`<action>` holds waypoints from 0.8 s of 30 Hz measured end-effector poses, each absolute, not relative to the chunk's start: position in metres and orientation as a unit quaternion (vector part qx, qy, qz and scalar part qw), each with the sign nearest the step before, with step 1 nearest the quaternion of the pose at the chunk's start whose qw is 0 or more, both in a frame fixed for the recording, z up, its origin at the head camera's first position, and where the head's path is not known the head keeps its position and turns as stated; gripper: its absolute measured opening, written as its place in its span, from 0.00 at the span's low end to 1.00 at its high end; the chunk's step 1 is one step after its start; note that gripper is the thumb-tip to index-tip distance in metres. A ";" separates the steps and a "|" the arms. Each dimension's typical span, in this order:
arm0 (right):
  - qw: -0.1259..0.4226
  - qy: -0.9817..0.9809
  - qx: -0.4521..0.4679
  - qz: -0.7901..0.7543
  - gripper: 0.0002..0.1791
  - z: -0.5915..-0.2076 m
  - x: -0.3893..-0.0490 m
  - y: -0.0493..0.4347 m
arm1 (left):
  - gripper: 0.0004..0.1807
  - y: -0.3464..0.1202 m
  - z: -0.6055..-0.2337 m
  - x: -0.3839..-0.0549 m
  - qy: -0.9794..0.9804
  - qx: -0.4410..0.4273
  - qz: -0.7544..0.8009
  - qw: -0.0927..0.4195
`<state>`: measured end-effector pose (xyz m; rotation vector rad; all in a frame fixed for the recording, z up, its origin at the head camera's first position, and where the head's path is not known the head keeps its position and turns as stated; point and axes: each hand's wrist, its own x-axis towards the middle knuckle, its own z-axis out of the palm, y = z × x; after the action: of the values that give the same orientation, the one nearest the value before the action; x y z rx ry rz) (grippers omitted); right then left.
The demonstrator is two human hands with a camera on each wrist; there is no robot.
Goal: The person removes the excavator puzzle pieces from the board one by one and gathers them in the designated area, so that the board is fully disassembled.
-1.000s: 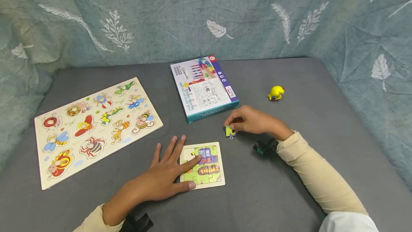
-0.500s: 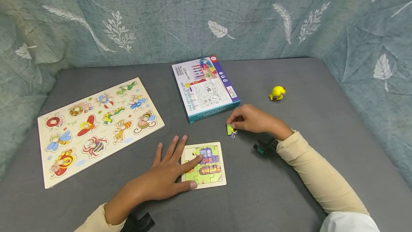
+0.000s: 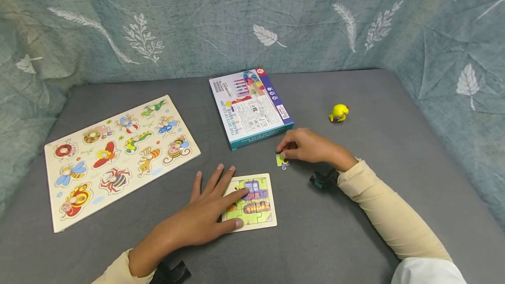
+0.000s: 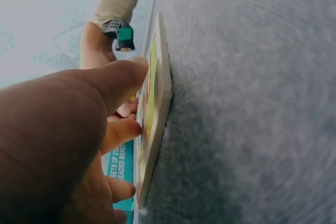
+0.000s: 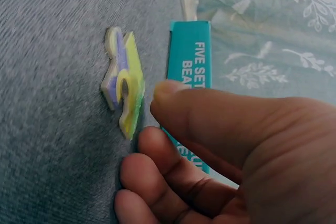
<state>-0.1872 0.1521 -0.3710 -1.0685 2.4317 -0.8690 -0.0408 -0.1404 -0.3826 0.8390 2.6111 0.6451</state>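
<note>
A small framed jigsaw puzzle (image 3: 252, 220) with a purple vehicle picture lies flat on the grey table. My left hand (image 3: 197, 220) rests over its left side with fingers spread; thumb and index finger reach onto the picture, and the other fingers cross its far left corner. Beyond the puzzle, to its right, a loose green and purple puzzle piece (image 5: 126, 80) lies on the table. My right hand (image 3: 309, 147) is just behind this piece, fingers loosely bent. In the right wrist view, a gap shows between the thumb (image 5: 173, 98) and the piece.
A wooden insect peg board (image 3: 126, 157) lies at left. A boxed toy set (image 3: 252, 113) stands behind the puzzle, close to my right hand. At back right sits a small yellow bird-shaped toy (image 3: 339, 112). A leaf-patterned curtain (image 3: 300, 16) bounds the table's back.
My left hand's fingers have shifted slightly to the right over the puzzle. My right hand and the loose piece stay nearly in place.
</note>
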 end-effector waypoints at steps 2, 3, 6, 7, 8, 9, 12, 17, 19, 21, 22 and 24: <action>0.168 0.858 -0.377 -0.306 0.08 -0.371 -0.187 0.151 | 0.37 -0.140 -0.382 -0.042 0.914 0.295 0.227 0.164; 0.166 0.858 -0.376 -0.307 0.08 -0.371 -0.187 0.151 | 0.37 -0.139 -0.382 -0.043 0.913 0.297 0.224 0.166; 0.158 0.859 -0.372 -0.314 0.09 -0.371 -0.188 0.150 | 0.38 -0.137 -0.383 -0.045 0.912 0.307 0.205 0.179; 0.154 0.859 -0.370 -0.317 0.09 -0.370 -0.187 0.150 | 0.38 -0.136 -0.384 -0.045 0.911 0.312 0.199 0.184; 0.151 0.859 -0.369 -0.321 0.09 -0.370 -0.187 0.149 | 0.37 -0.135 -0.384 -0.045 0.909 0.315 0.195 0.189; 0.149 0.858 -0.369 -0.326 0.09 -0.369 -0.186 0.148 | 0.36 -0.135 -0.384 -0.045 0.908 0.318 0.191 0.194; 0.144 0.853 -0.368 -0.341 0.08 -0.366 -0.184 0.145 | 0.34 -0.135 -0.385 -0.044 0.905 0.319 0.192 0.206; 0.149 0.847 -0.366 -0.356 0.09 -0.360 -0.182 0.139 | 0.32 -0.134 -0.384 -0.043 0.903 0.317 0.196 0.216; 0.157 0.845 -0.364 -0.358 0.09 -0.359 -0.181 0.136 | 0.30 -0.134 -0.384 -0.043 0.902 0.316 0.194 0.222; 0.168 0.842 -0.361 -0.364 0.10 -0.358 -0.182 0.134 | 0.29 -0.133 -0.385 -0.043 0.901 0.314 0.191 0.230; 0.173 0.840 -0.360 -0.367 0.11 -0.358 -0.181 0.133 | 0.29 -0.133 -0.385 -0.043 0.901 0.313 0.189 0.232; 0.181 0.835 -0.361 -0.373 0.11 -0.358 -0.181 0.131 | 0.29 -0.132 -0.385 -0.043 0.902 0.308 0.188 0.238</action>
<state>-0.1814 0.1308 -0.3576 -1.0203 2.3589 -1.0521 -0.0427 -0.1323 -0.3854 0.8446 2.4712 0.5152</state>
